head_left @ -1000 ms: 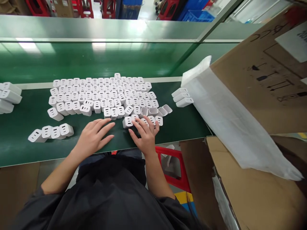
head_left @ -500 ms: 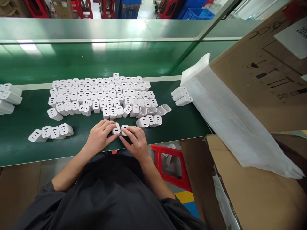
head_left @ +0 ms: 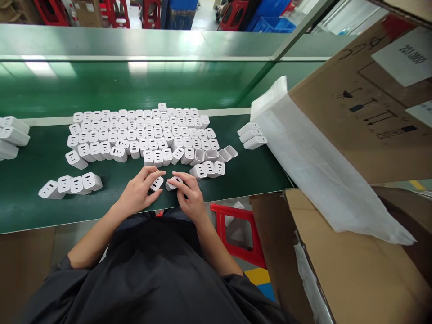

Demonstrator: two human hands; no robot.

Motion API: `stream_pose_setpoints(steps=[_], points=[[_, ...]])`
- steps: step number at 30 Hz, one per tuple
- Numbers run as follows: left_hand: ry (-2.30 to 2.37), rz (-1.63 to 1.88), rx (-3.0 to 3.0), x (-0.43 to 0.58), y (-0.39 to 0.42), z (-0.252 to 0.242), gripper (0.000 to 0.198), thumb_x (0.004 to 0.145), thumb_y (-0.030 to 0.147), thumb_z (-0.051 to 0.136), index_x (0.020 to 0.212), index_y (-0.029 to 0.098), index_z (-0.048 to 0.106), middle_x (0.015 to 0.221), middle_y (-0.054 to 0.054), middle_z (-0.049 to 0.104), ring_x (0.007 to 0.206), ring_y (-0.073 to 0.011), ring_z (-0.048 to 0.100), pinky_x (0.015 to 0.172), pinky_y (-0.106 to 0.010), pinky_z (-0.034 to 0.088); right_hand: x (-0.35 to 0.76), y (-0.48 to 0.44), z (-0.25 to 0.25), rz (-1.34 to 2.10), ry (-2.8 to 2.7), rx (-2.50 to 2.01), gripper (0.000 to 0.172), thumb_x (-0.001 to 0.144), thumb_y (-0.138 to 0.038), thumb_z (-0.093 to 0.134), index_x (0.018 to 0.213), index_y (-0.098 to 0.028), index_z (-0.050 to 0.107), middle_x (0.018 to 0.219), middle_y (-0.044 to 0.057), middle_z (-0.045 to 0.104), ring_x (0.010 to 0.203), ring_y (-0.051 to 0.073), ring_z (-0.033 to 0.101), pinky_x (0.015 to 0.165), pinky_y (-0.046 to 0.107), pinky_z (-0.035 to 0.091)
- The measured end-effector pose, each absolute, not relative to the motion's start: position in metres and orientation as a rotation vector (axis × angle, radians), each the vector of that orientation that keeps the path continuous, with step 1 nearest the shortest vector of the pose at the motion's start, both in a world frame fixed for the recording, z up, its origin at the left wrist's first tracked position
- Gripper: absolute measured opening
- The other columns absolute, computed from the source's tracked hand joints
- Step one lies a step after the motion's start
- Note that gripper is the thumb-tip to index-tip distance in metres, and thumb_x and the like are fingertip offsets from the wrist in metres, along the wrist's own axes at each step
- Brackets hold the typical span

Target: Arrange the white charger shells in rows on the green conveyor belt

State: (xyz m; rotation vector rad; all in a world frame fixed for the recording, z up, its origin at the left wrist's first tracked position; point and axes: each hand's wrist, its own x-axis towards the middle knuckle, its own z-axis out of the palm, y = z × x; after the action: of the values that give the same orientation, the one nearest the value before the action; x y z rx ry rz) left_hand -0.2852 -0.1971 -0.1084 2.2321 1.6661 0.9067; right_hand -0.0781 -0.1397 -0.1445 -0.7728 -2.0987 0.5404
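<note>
Chargers (head_left: 156, 184), two white ones, now sit farther apart near my edge of the green table (head_left: 20, 207); my left hand (head_left: 137, 192) pinches one, my right hand (head_left: 191, 194) grips the other, each handled separately.

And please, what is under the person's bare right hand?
Under the bare right hand, a white, rounded plastic block shows partly, on the dark green tabletop. The hand covers the rest of the block, which cannot be seen.
</note>
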Motion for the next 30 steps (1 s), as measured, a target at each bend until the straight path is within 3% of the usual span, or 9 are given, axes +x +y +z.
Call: stream_pose_setpoints(steps=[3, 7, 10, 14, 18, 23, 27, 30], points=[[1.547, 0.880, 2.145, -0.291, -0.196, -0.103, 0.055, 0.086, 0.008, 0.050, 0.138, 0.025, 0.044, 0.126, -0.010, 0.057, 0.109, -0.0189, 0.064, 0.086, -0.030, 0.055, -0.077, -0.140, -0.149, 0.543, -2.060, -0.787, 0.040, 0.095, -0.005, 0.043, 0.110, -0.026, 0.073, 0.139, 0.009, 0.056, 0.126, 0.022, 0.055, 0.098, 0.041, 0.056], [1.470, 0.974, 2.210, -0.290, -0.196, -0.099, 0.066, 0.080, -0.001, 0.042, 0.141, 0.025, 0.040, 0.123, -0.007, 0.062, 0.122, -0.0211, 0.057, 0.103, -0.038, 0.050, -0.077, -0.141, -0.151, 0.679, -2.035, -0.743, 0.041, 0.097, -0.007, 0.040, 0.117, -0.026, 0.070, 0.138, 0.010, 0.056, 0.126, 0.022, 0.057, 0.101, 0.041, 0.055], [1.539, 0.990, 2.285, -0.281, -0.198, -0.104, 0.067, 0.083, 0.007, 0.049, 0.147, 0.023, 0.036, 0.137, -0.011, 0.055, 0.133, -0.0276, 0.048, 0.111, -0.047, 0.044, -0.082, -0.143, -0.150, 0.794, -2.019, -0.696, 0.038, 0.098, -0.009, 0.038, 0.118, -0.024, 0.066, 0.138, 0.011, 0.057, 0.125, 0.021, 0.059, 0.102, 0.041, 0.055], [1.640, 0.961, 2.274, -0.272, -0.199, -0.117, 0.067, 0.090, 0.015, 0.052, 0.152, 0.025, 0.030, 0.137, -0.013, 0.055, 0.123, -0.0272, 0.054, 0.102, -0.045, 0.049, -0.088, -0.145, -0.145, 0.771, -2.048, -0.594, 0.036, 0.098, -0.007, 0.036, 0.118, -0.024, 0.062, 0.136, 0.011, 0.060, 0.129, 0.021, 0.057, 0.104, 0.042, 0.053], [1.604, 0.990, 2.239, -0.276, -0.197, -0.119, 0.072, 0.086, 0.008, 0.047, 0.153, 0.026, 0.030, 0.132, -0.011, 0.058, 0.112, -0.0234, 0.059, 0.095, -0.040, 0.052, -0.075, -0.139, -0.140, 0.372, -1.946, -0.703, 0.038, 0.094, -0.007, 0.046, 0.123, -0.026, 0.060, 0.125, 0.009, 0.067, 0.125, 0.024, 0.059, 0.105, 0.047, 0.049], [1.470, 0.951, 2.376, -0.276, -0.196, -0.110, 0.072, 0.084, 0.013, 0.052, 0.152, 0.025, 0.033, 0.141, -0.011, 0.054, 0.129, -0.0281, 0.052, 0.109, -0.047, 0.044, -0.044, -0.119, -0.144, -0.121, -1.907, -1.152, 0.032, 0.093, -0.025, 0.062, 0.125, -0.024, 0.064, 0.122, 0.011, 0.069, 0.116, 0.030, 0.063, 0.100, 0.047, 0.043], [1.599, 0.878, 2.479, -0.263, -0.189, -0.114, 0.064, 0.092, 0.037, 0.063, 0.149, 0.023, 0.038, 0.140, -0.013, 0.057, 0.126, -0.0304, 0.055, 0.104, -0.046, 0.048, -0.037, -0.115, -0.149, -0.190, -2.011, -1.174, 0.027, 0.092, -0.028, 0.067, 0.118, -0.024, 0.067, 0.122, 0.010, 0.071, 0.116, 0.029, 0.064, 0.099, 0.045, 0.040], [1.644, 0.861, 2.528, -0.258, -0.184, -0.116, 0.054, 0.096, 0.038, 0.059, 0.145, 0.022, 0.043, 0.133, -0.012, 0.062, 0.116, -0.0262, 0.062, 0.094, -0.039, 0.053, -0.040, -0.119, -0.148, -0.100, -2.056, -1.066, 0.027, 0.090, -0.022, 0.066, 0.117, -0.024, 0.066, 0.121, 0.009, 0.071, 0.116, 0.028, 0.065, 0.102, 0.046, 0.039]])
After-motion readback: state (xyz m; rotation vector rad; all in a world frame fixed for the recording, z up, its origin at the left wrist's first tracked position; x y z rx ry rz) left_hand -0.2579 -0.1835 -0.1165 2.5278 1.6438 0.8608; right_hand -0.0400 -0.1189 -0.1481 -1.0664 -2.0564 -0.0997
